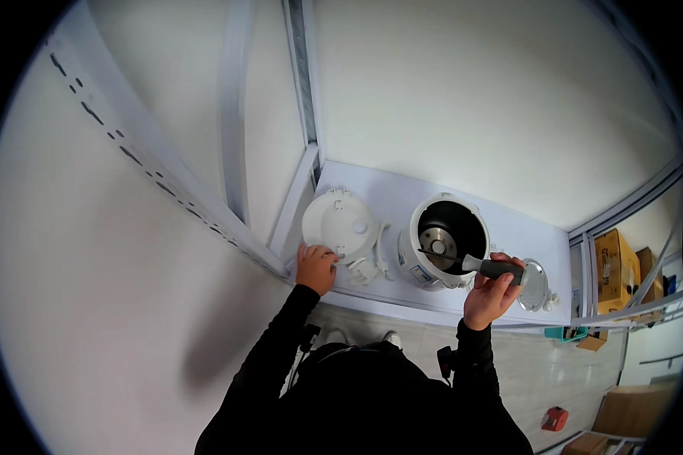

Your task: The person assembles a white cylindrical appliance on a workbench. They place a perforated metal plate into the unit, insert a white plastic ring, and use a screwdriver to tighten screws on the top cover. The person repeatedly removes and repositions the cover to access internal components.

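My right hand (487,299) is closed around the grey handle of a screwdriver (501,271), whose thin dark shaft points left across the opening of a white rice cooker body (407,250). Inside the cooker, dark walls surround a round metal heating plate (437,241). At the near left edge of the shelf, my left hand (316,269) rests against the rim of a round white plastic lid part (334,224); its fingers look loosely bent and hold nothing that I can see. Small white plastic pieces (364,271) lie between the lid part and the cooker.
The work stands on a white shelf (395,182) framed by metal posts (303,76). A round perforated metal plate (535,284) lies right of the cooker, beside small white parts (552,301). Cardboard boxes (616,265) stand at the right. A red object (555,418) is on the floor.
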`<action>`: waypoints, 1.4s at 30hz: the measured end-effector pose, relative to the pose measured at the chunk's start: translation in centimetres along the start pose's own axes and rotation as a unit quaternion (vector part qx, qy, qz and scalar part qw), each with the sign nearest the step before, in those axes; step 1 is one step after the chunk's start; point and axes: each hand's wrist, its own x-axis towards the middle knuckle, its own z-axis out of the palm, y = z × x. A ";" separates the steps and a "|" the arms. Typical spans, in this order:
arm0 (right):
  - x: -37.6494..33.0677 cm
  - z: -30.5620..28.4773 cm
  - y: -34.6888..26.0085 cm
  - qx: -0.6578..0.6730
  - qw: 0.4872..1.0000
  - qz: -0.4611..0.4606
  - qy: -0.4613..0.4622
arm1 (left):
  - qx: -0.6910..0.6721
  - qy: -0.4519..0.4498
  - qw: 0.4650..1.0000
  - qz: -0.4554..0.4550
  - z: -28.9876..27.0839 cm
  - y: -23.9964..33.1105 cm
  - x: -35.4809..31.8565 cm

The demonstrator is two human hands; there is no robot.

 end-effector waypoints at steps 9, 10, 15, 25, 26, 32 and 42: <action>-2.4 1.8 -0.9 -0.023 0.999 -0.005 -0.022 | -0.054 0.087 0.992 0.075 -0.9 -1.5 1.7; -2.5 1.9 -1.0 -0.035 0.999 -0.015 -0.031 | -0.063 0.104 0.989 0.079 -1.5 -1.0 2.0; -2.8 1.9 -1.8 -0.075 0.993 -0.059 -0.068 | -0.109 0.124 0.979 0.123 -6.5 2.7 3.3; -0.4 -2.4 -6.1 -0.036 0.982 -0.022 -0.182 | -0.110 0.142 0.925 0.336 -17.9 18.3 1.5; 0.0 -3.4 -6.3 -0.028 0.986 -0.014 -0.165 | -0.116 0.148 0.916 0.354 -17.7 19.8 1.1; 2.7 -10.4 -9.2 -0.058 0.985 0.098 -0.130 | -0.137 0.141 0.897 0.396 -15.8 28.0 -1.9; 3.6 -17.8 -8.3 -0.021 0.950 0.278 -0.141 | -0.121 0.027 0.917 0.379 -12.5 34.0 -6.3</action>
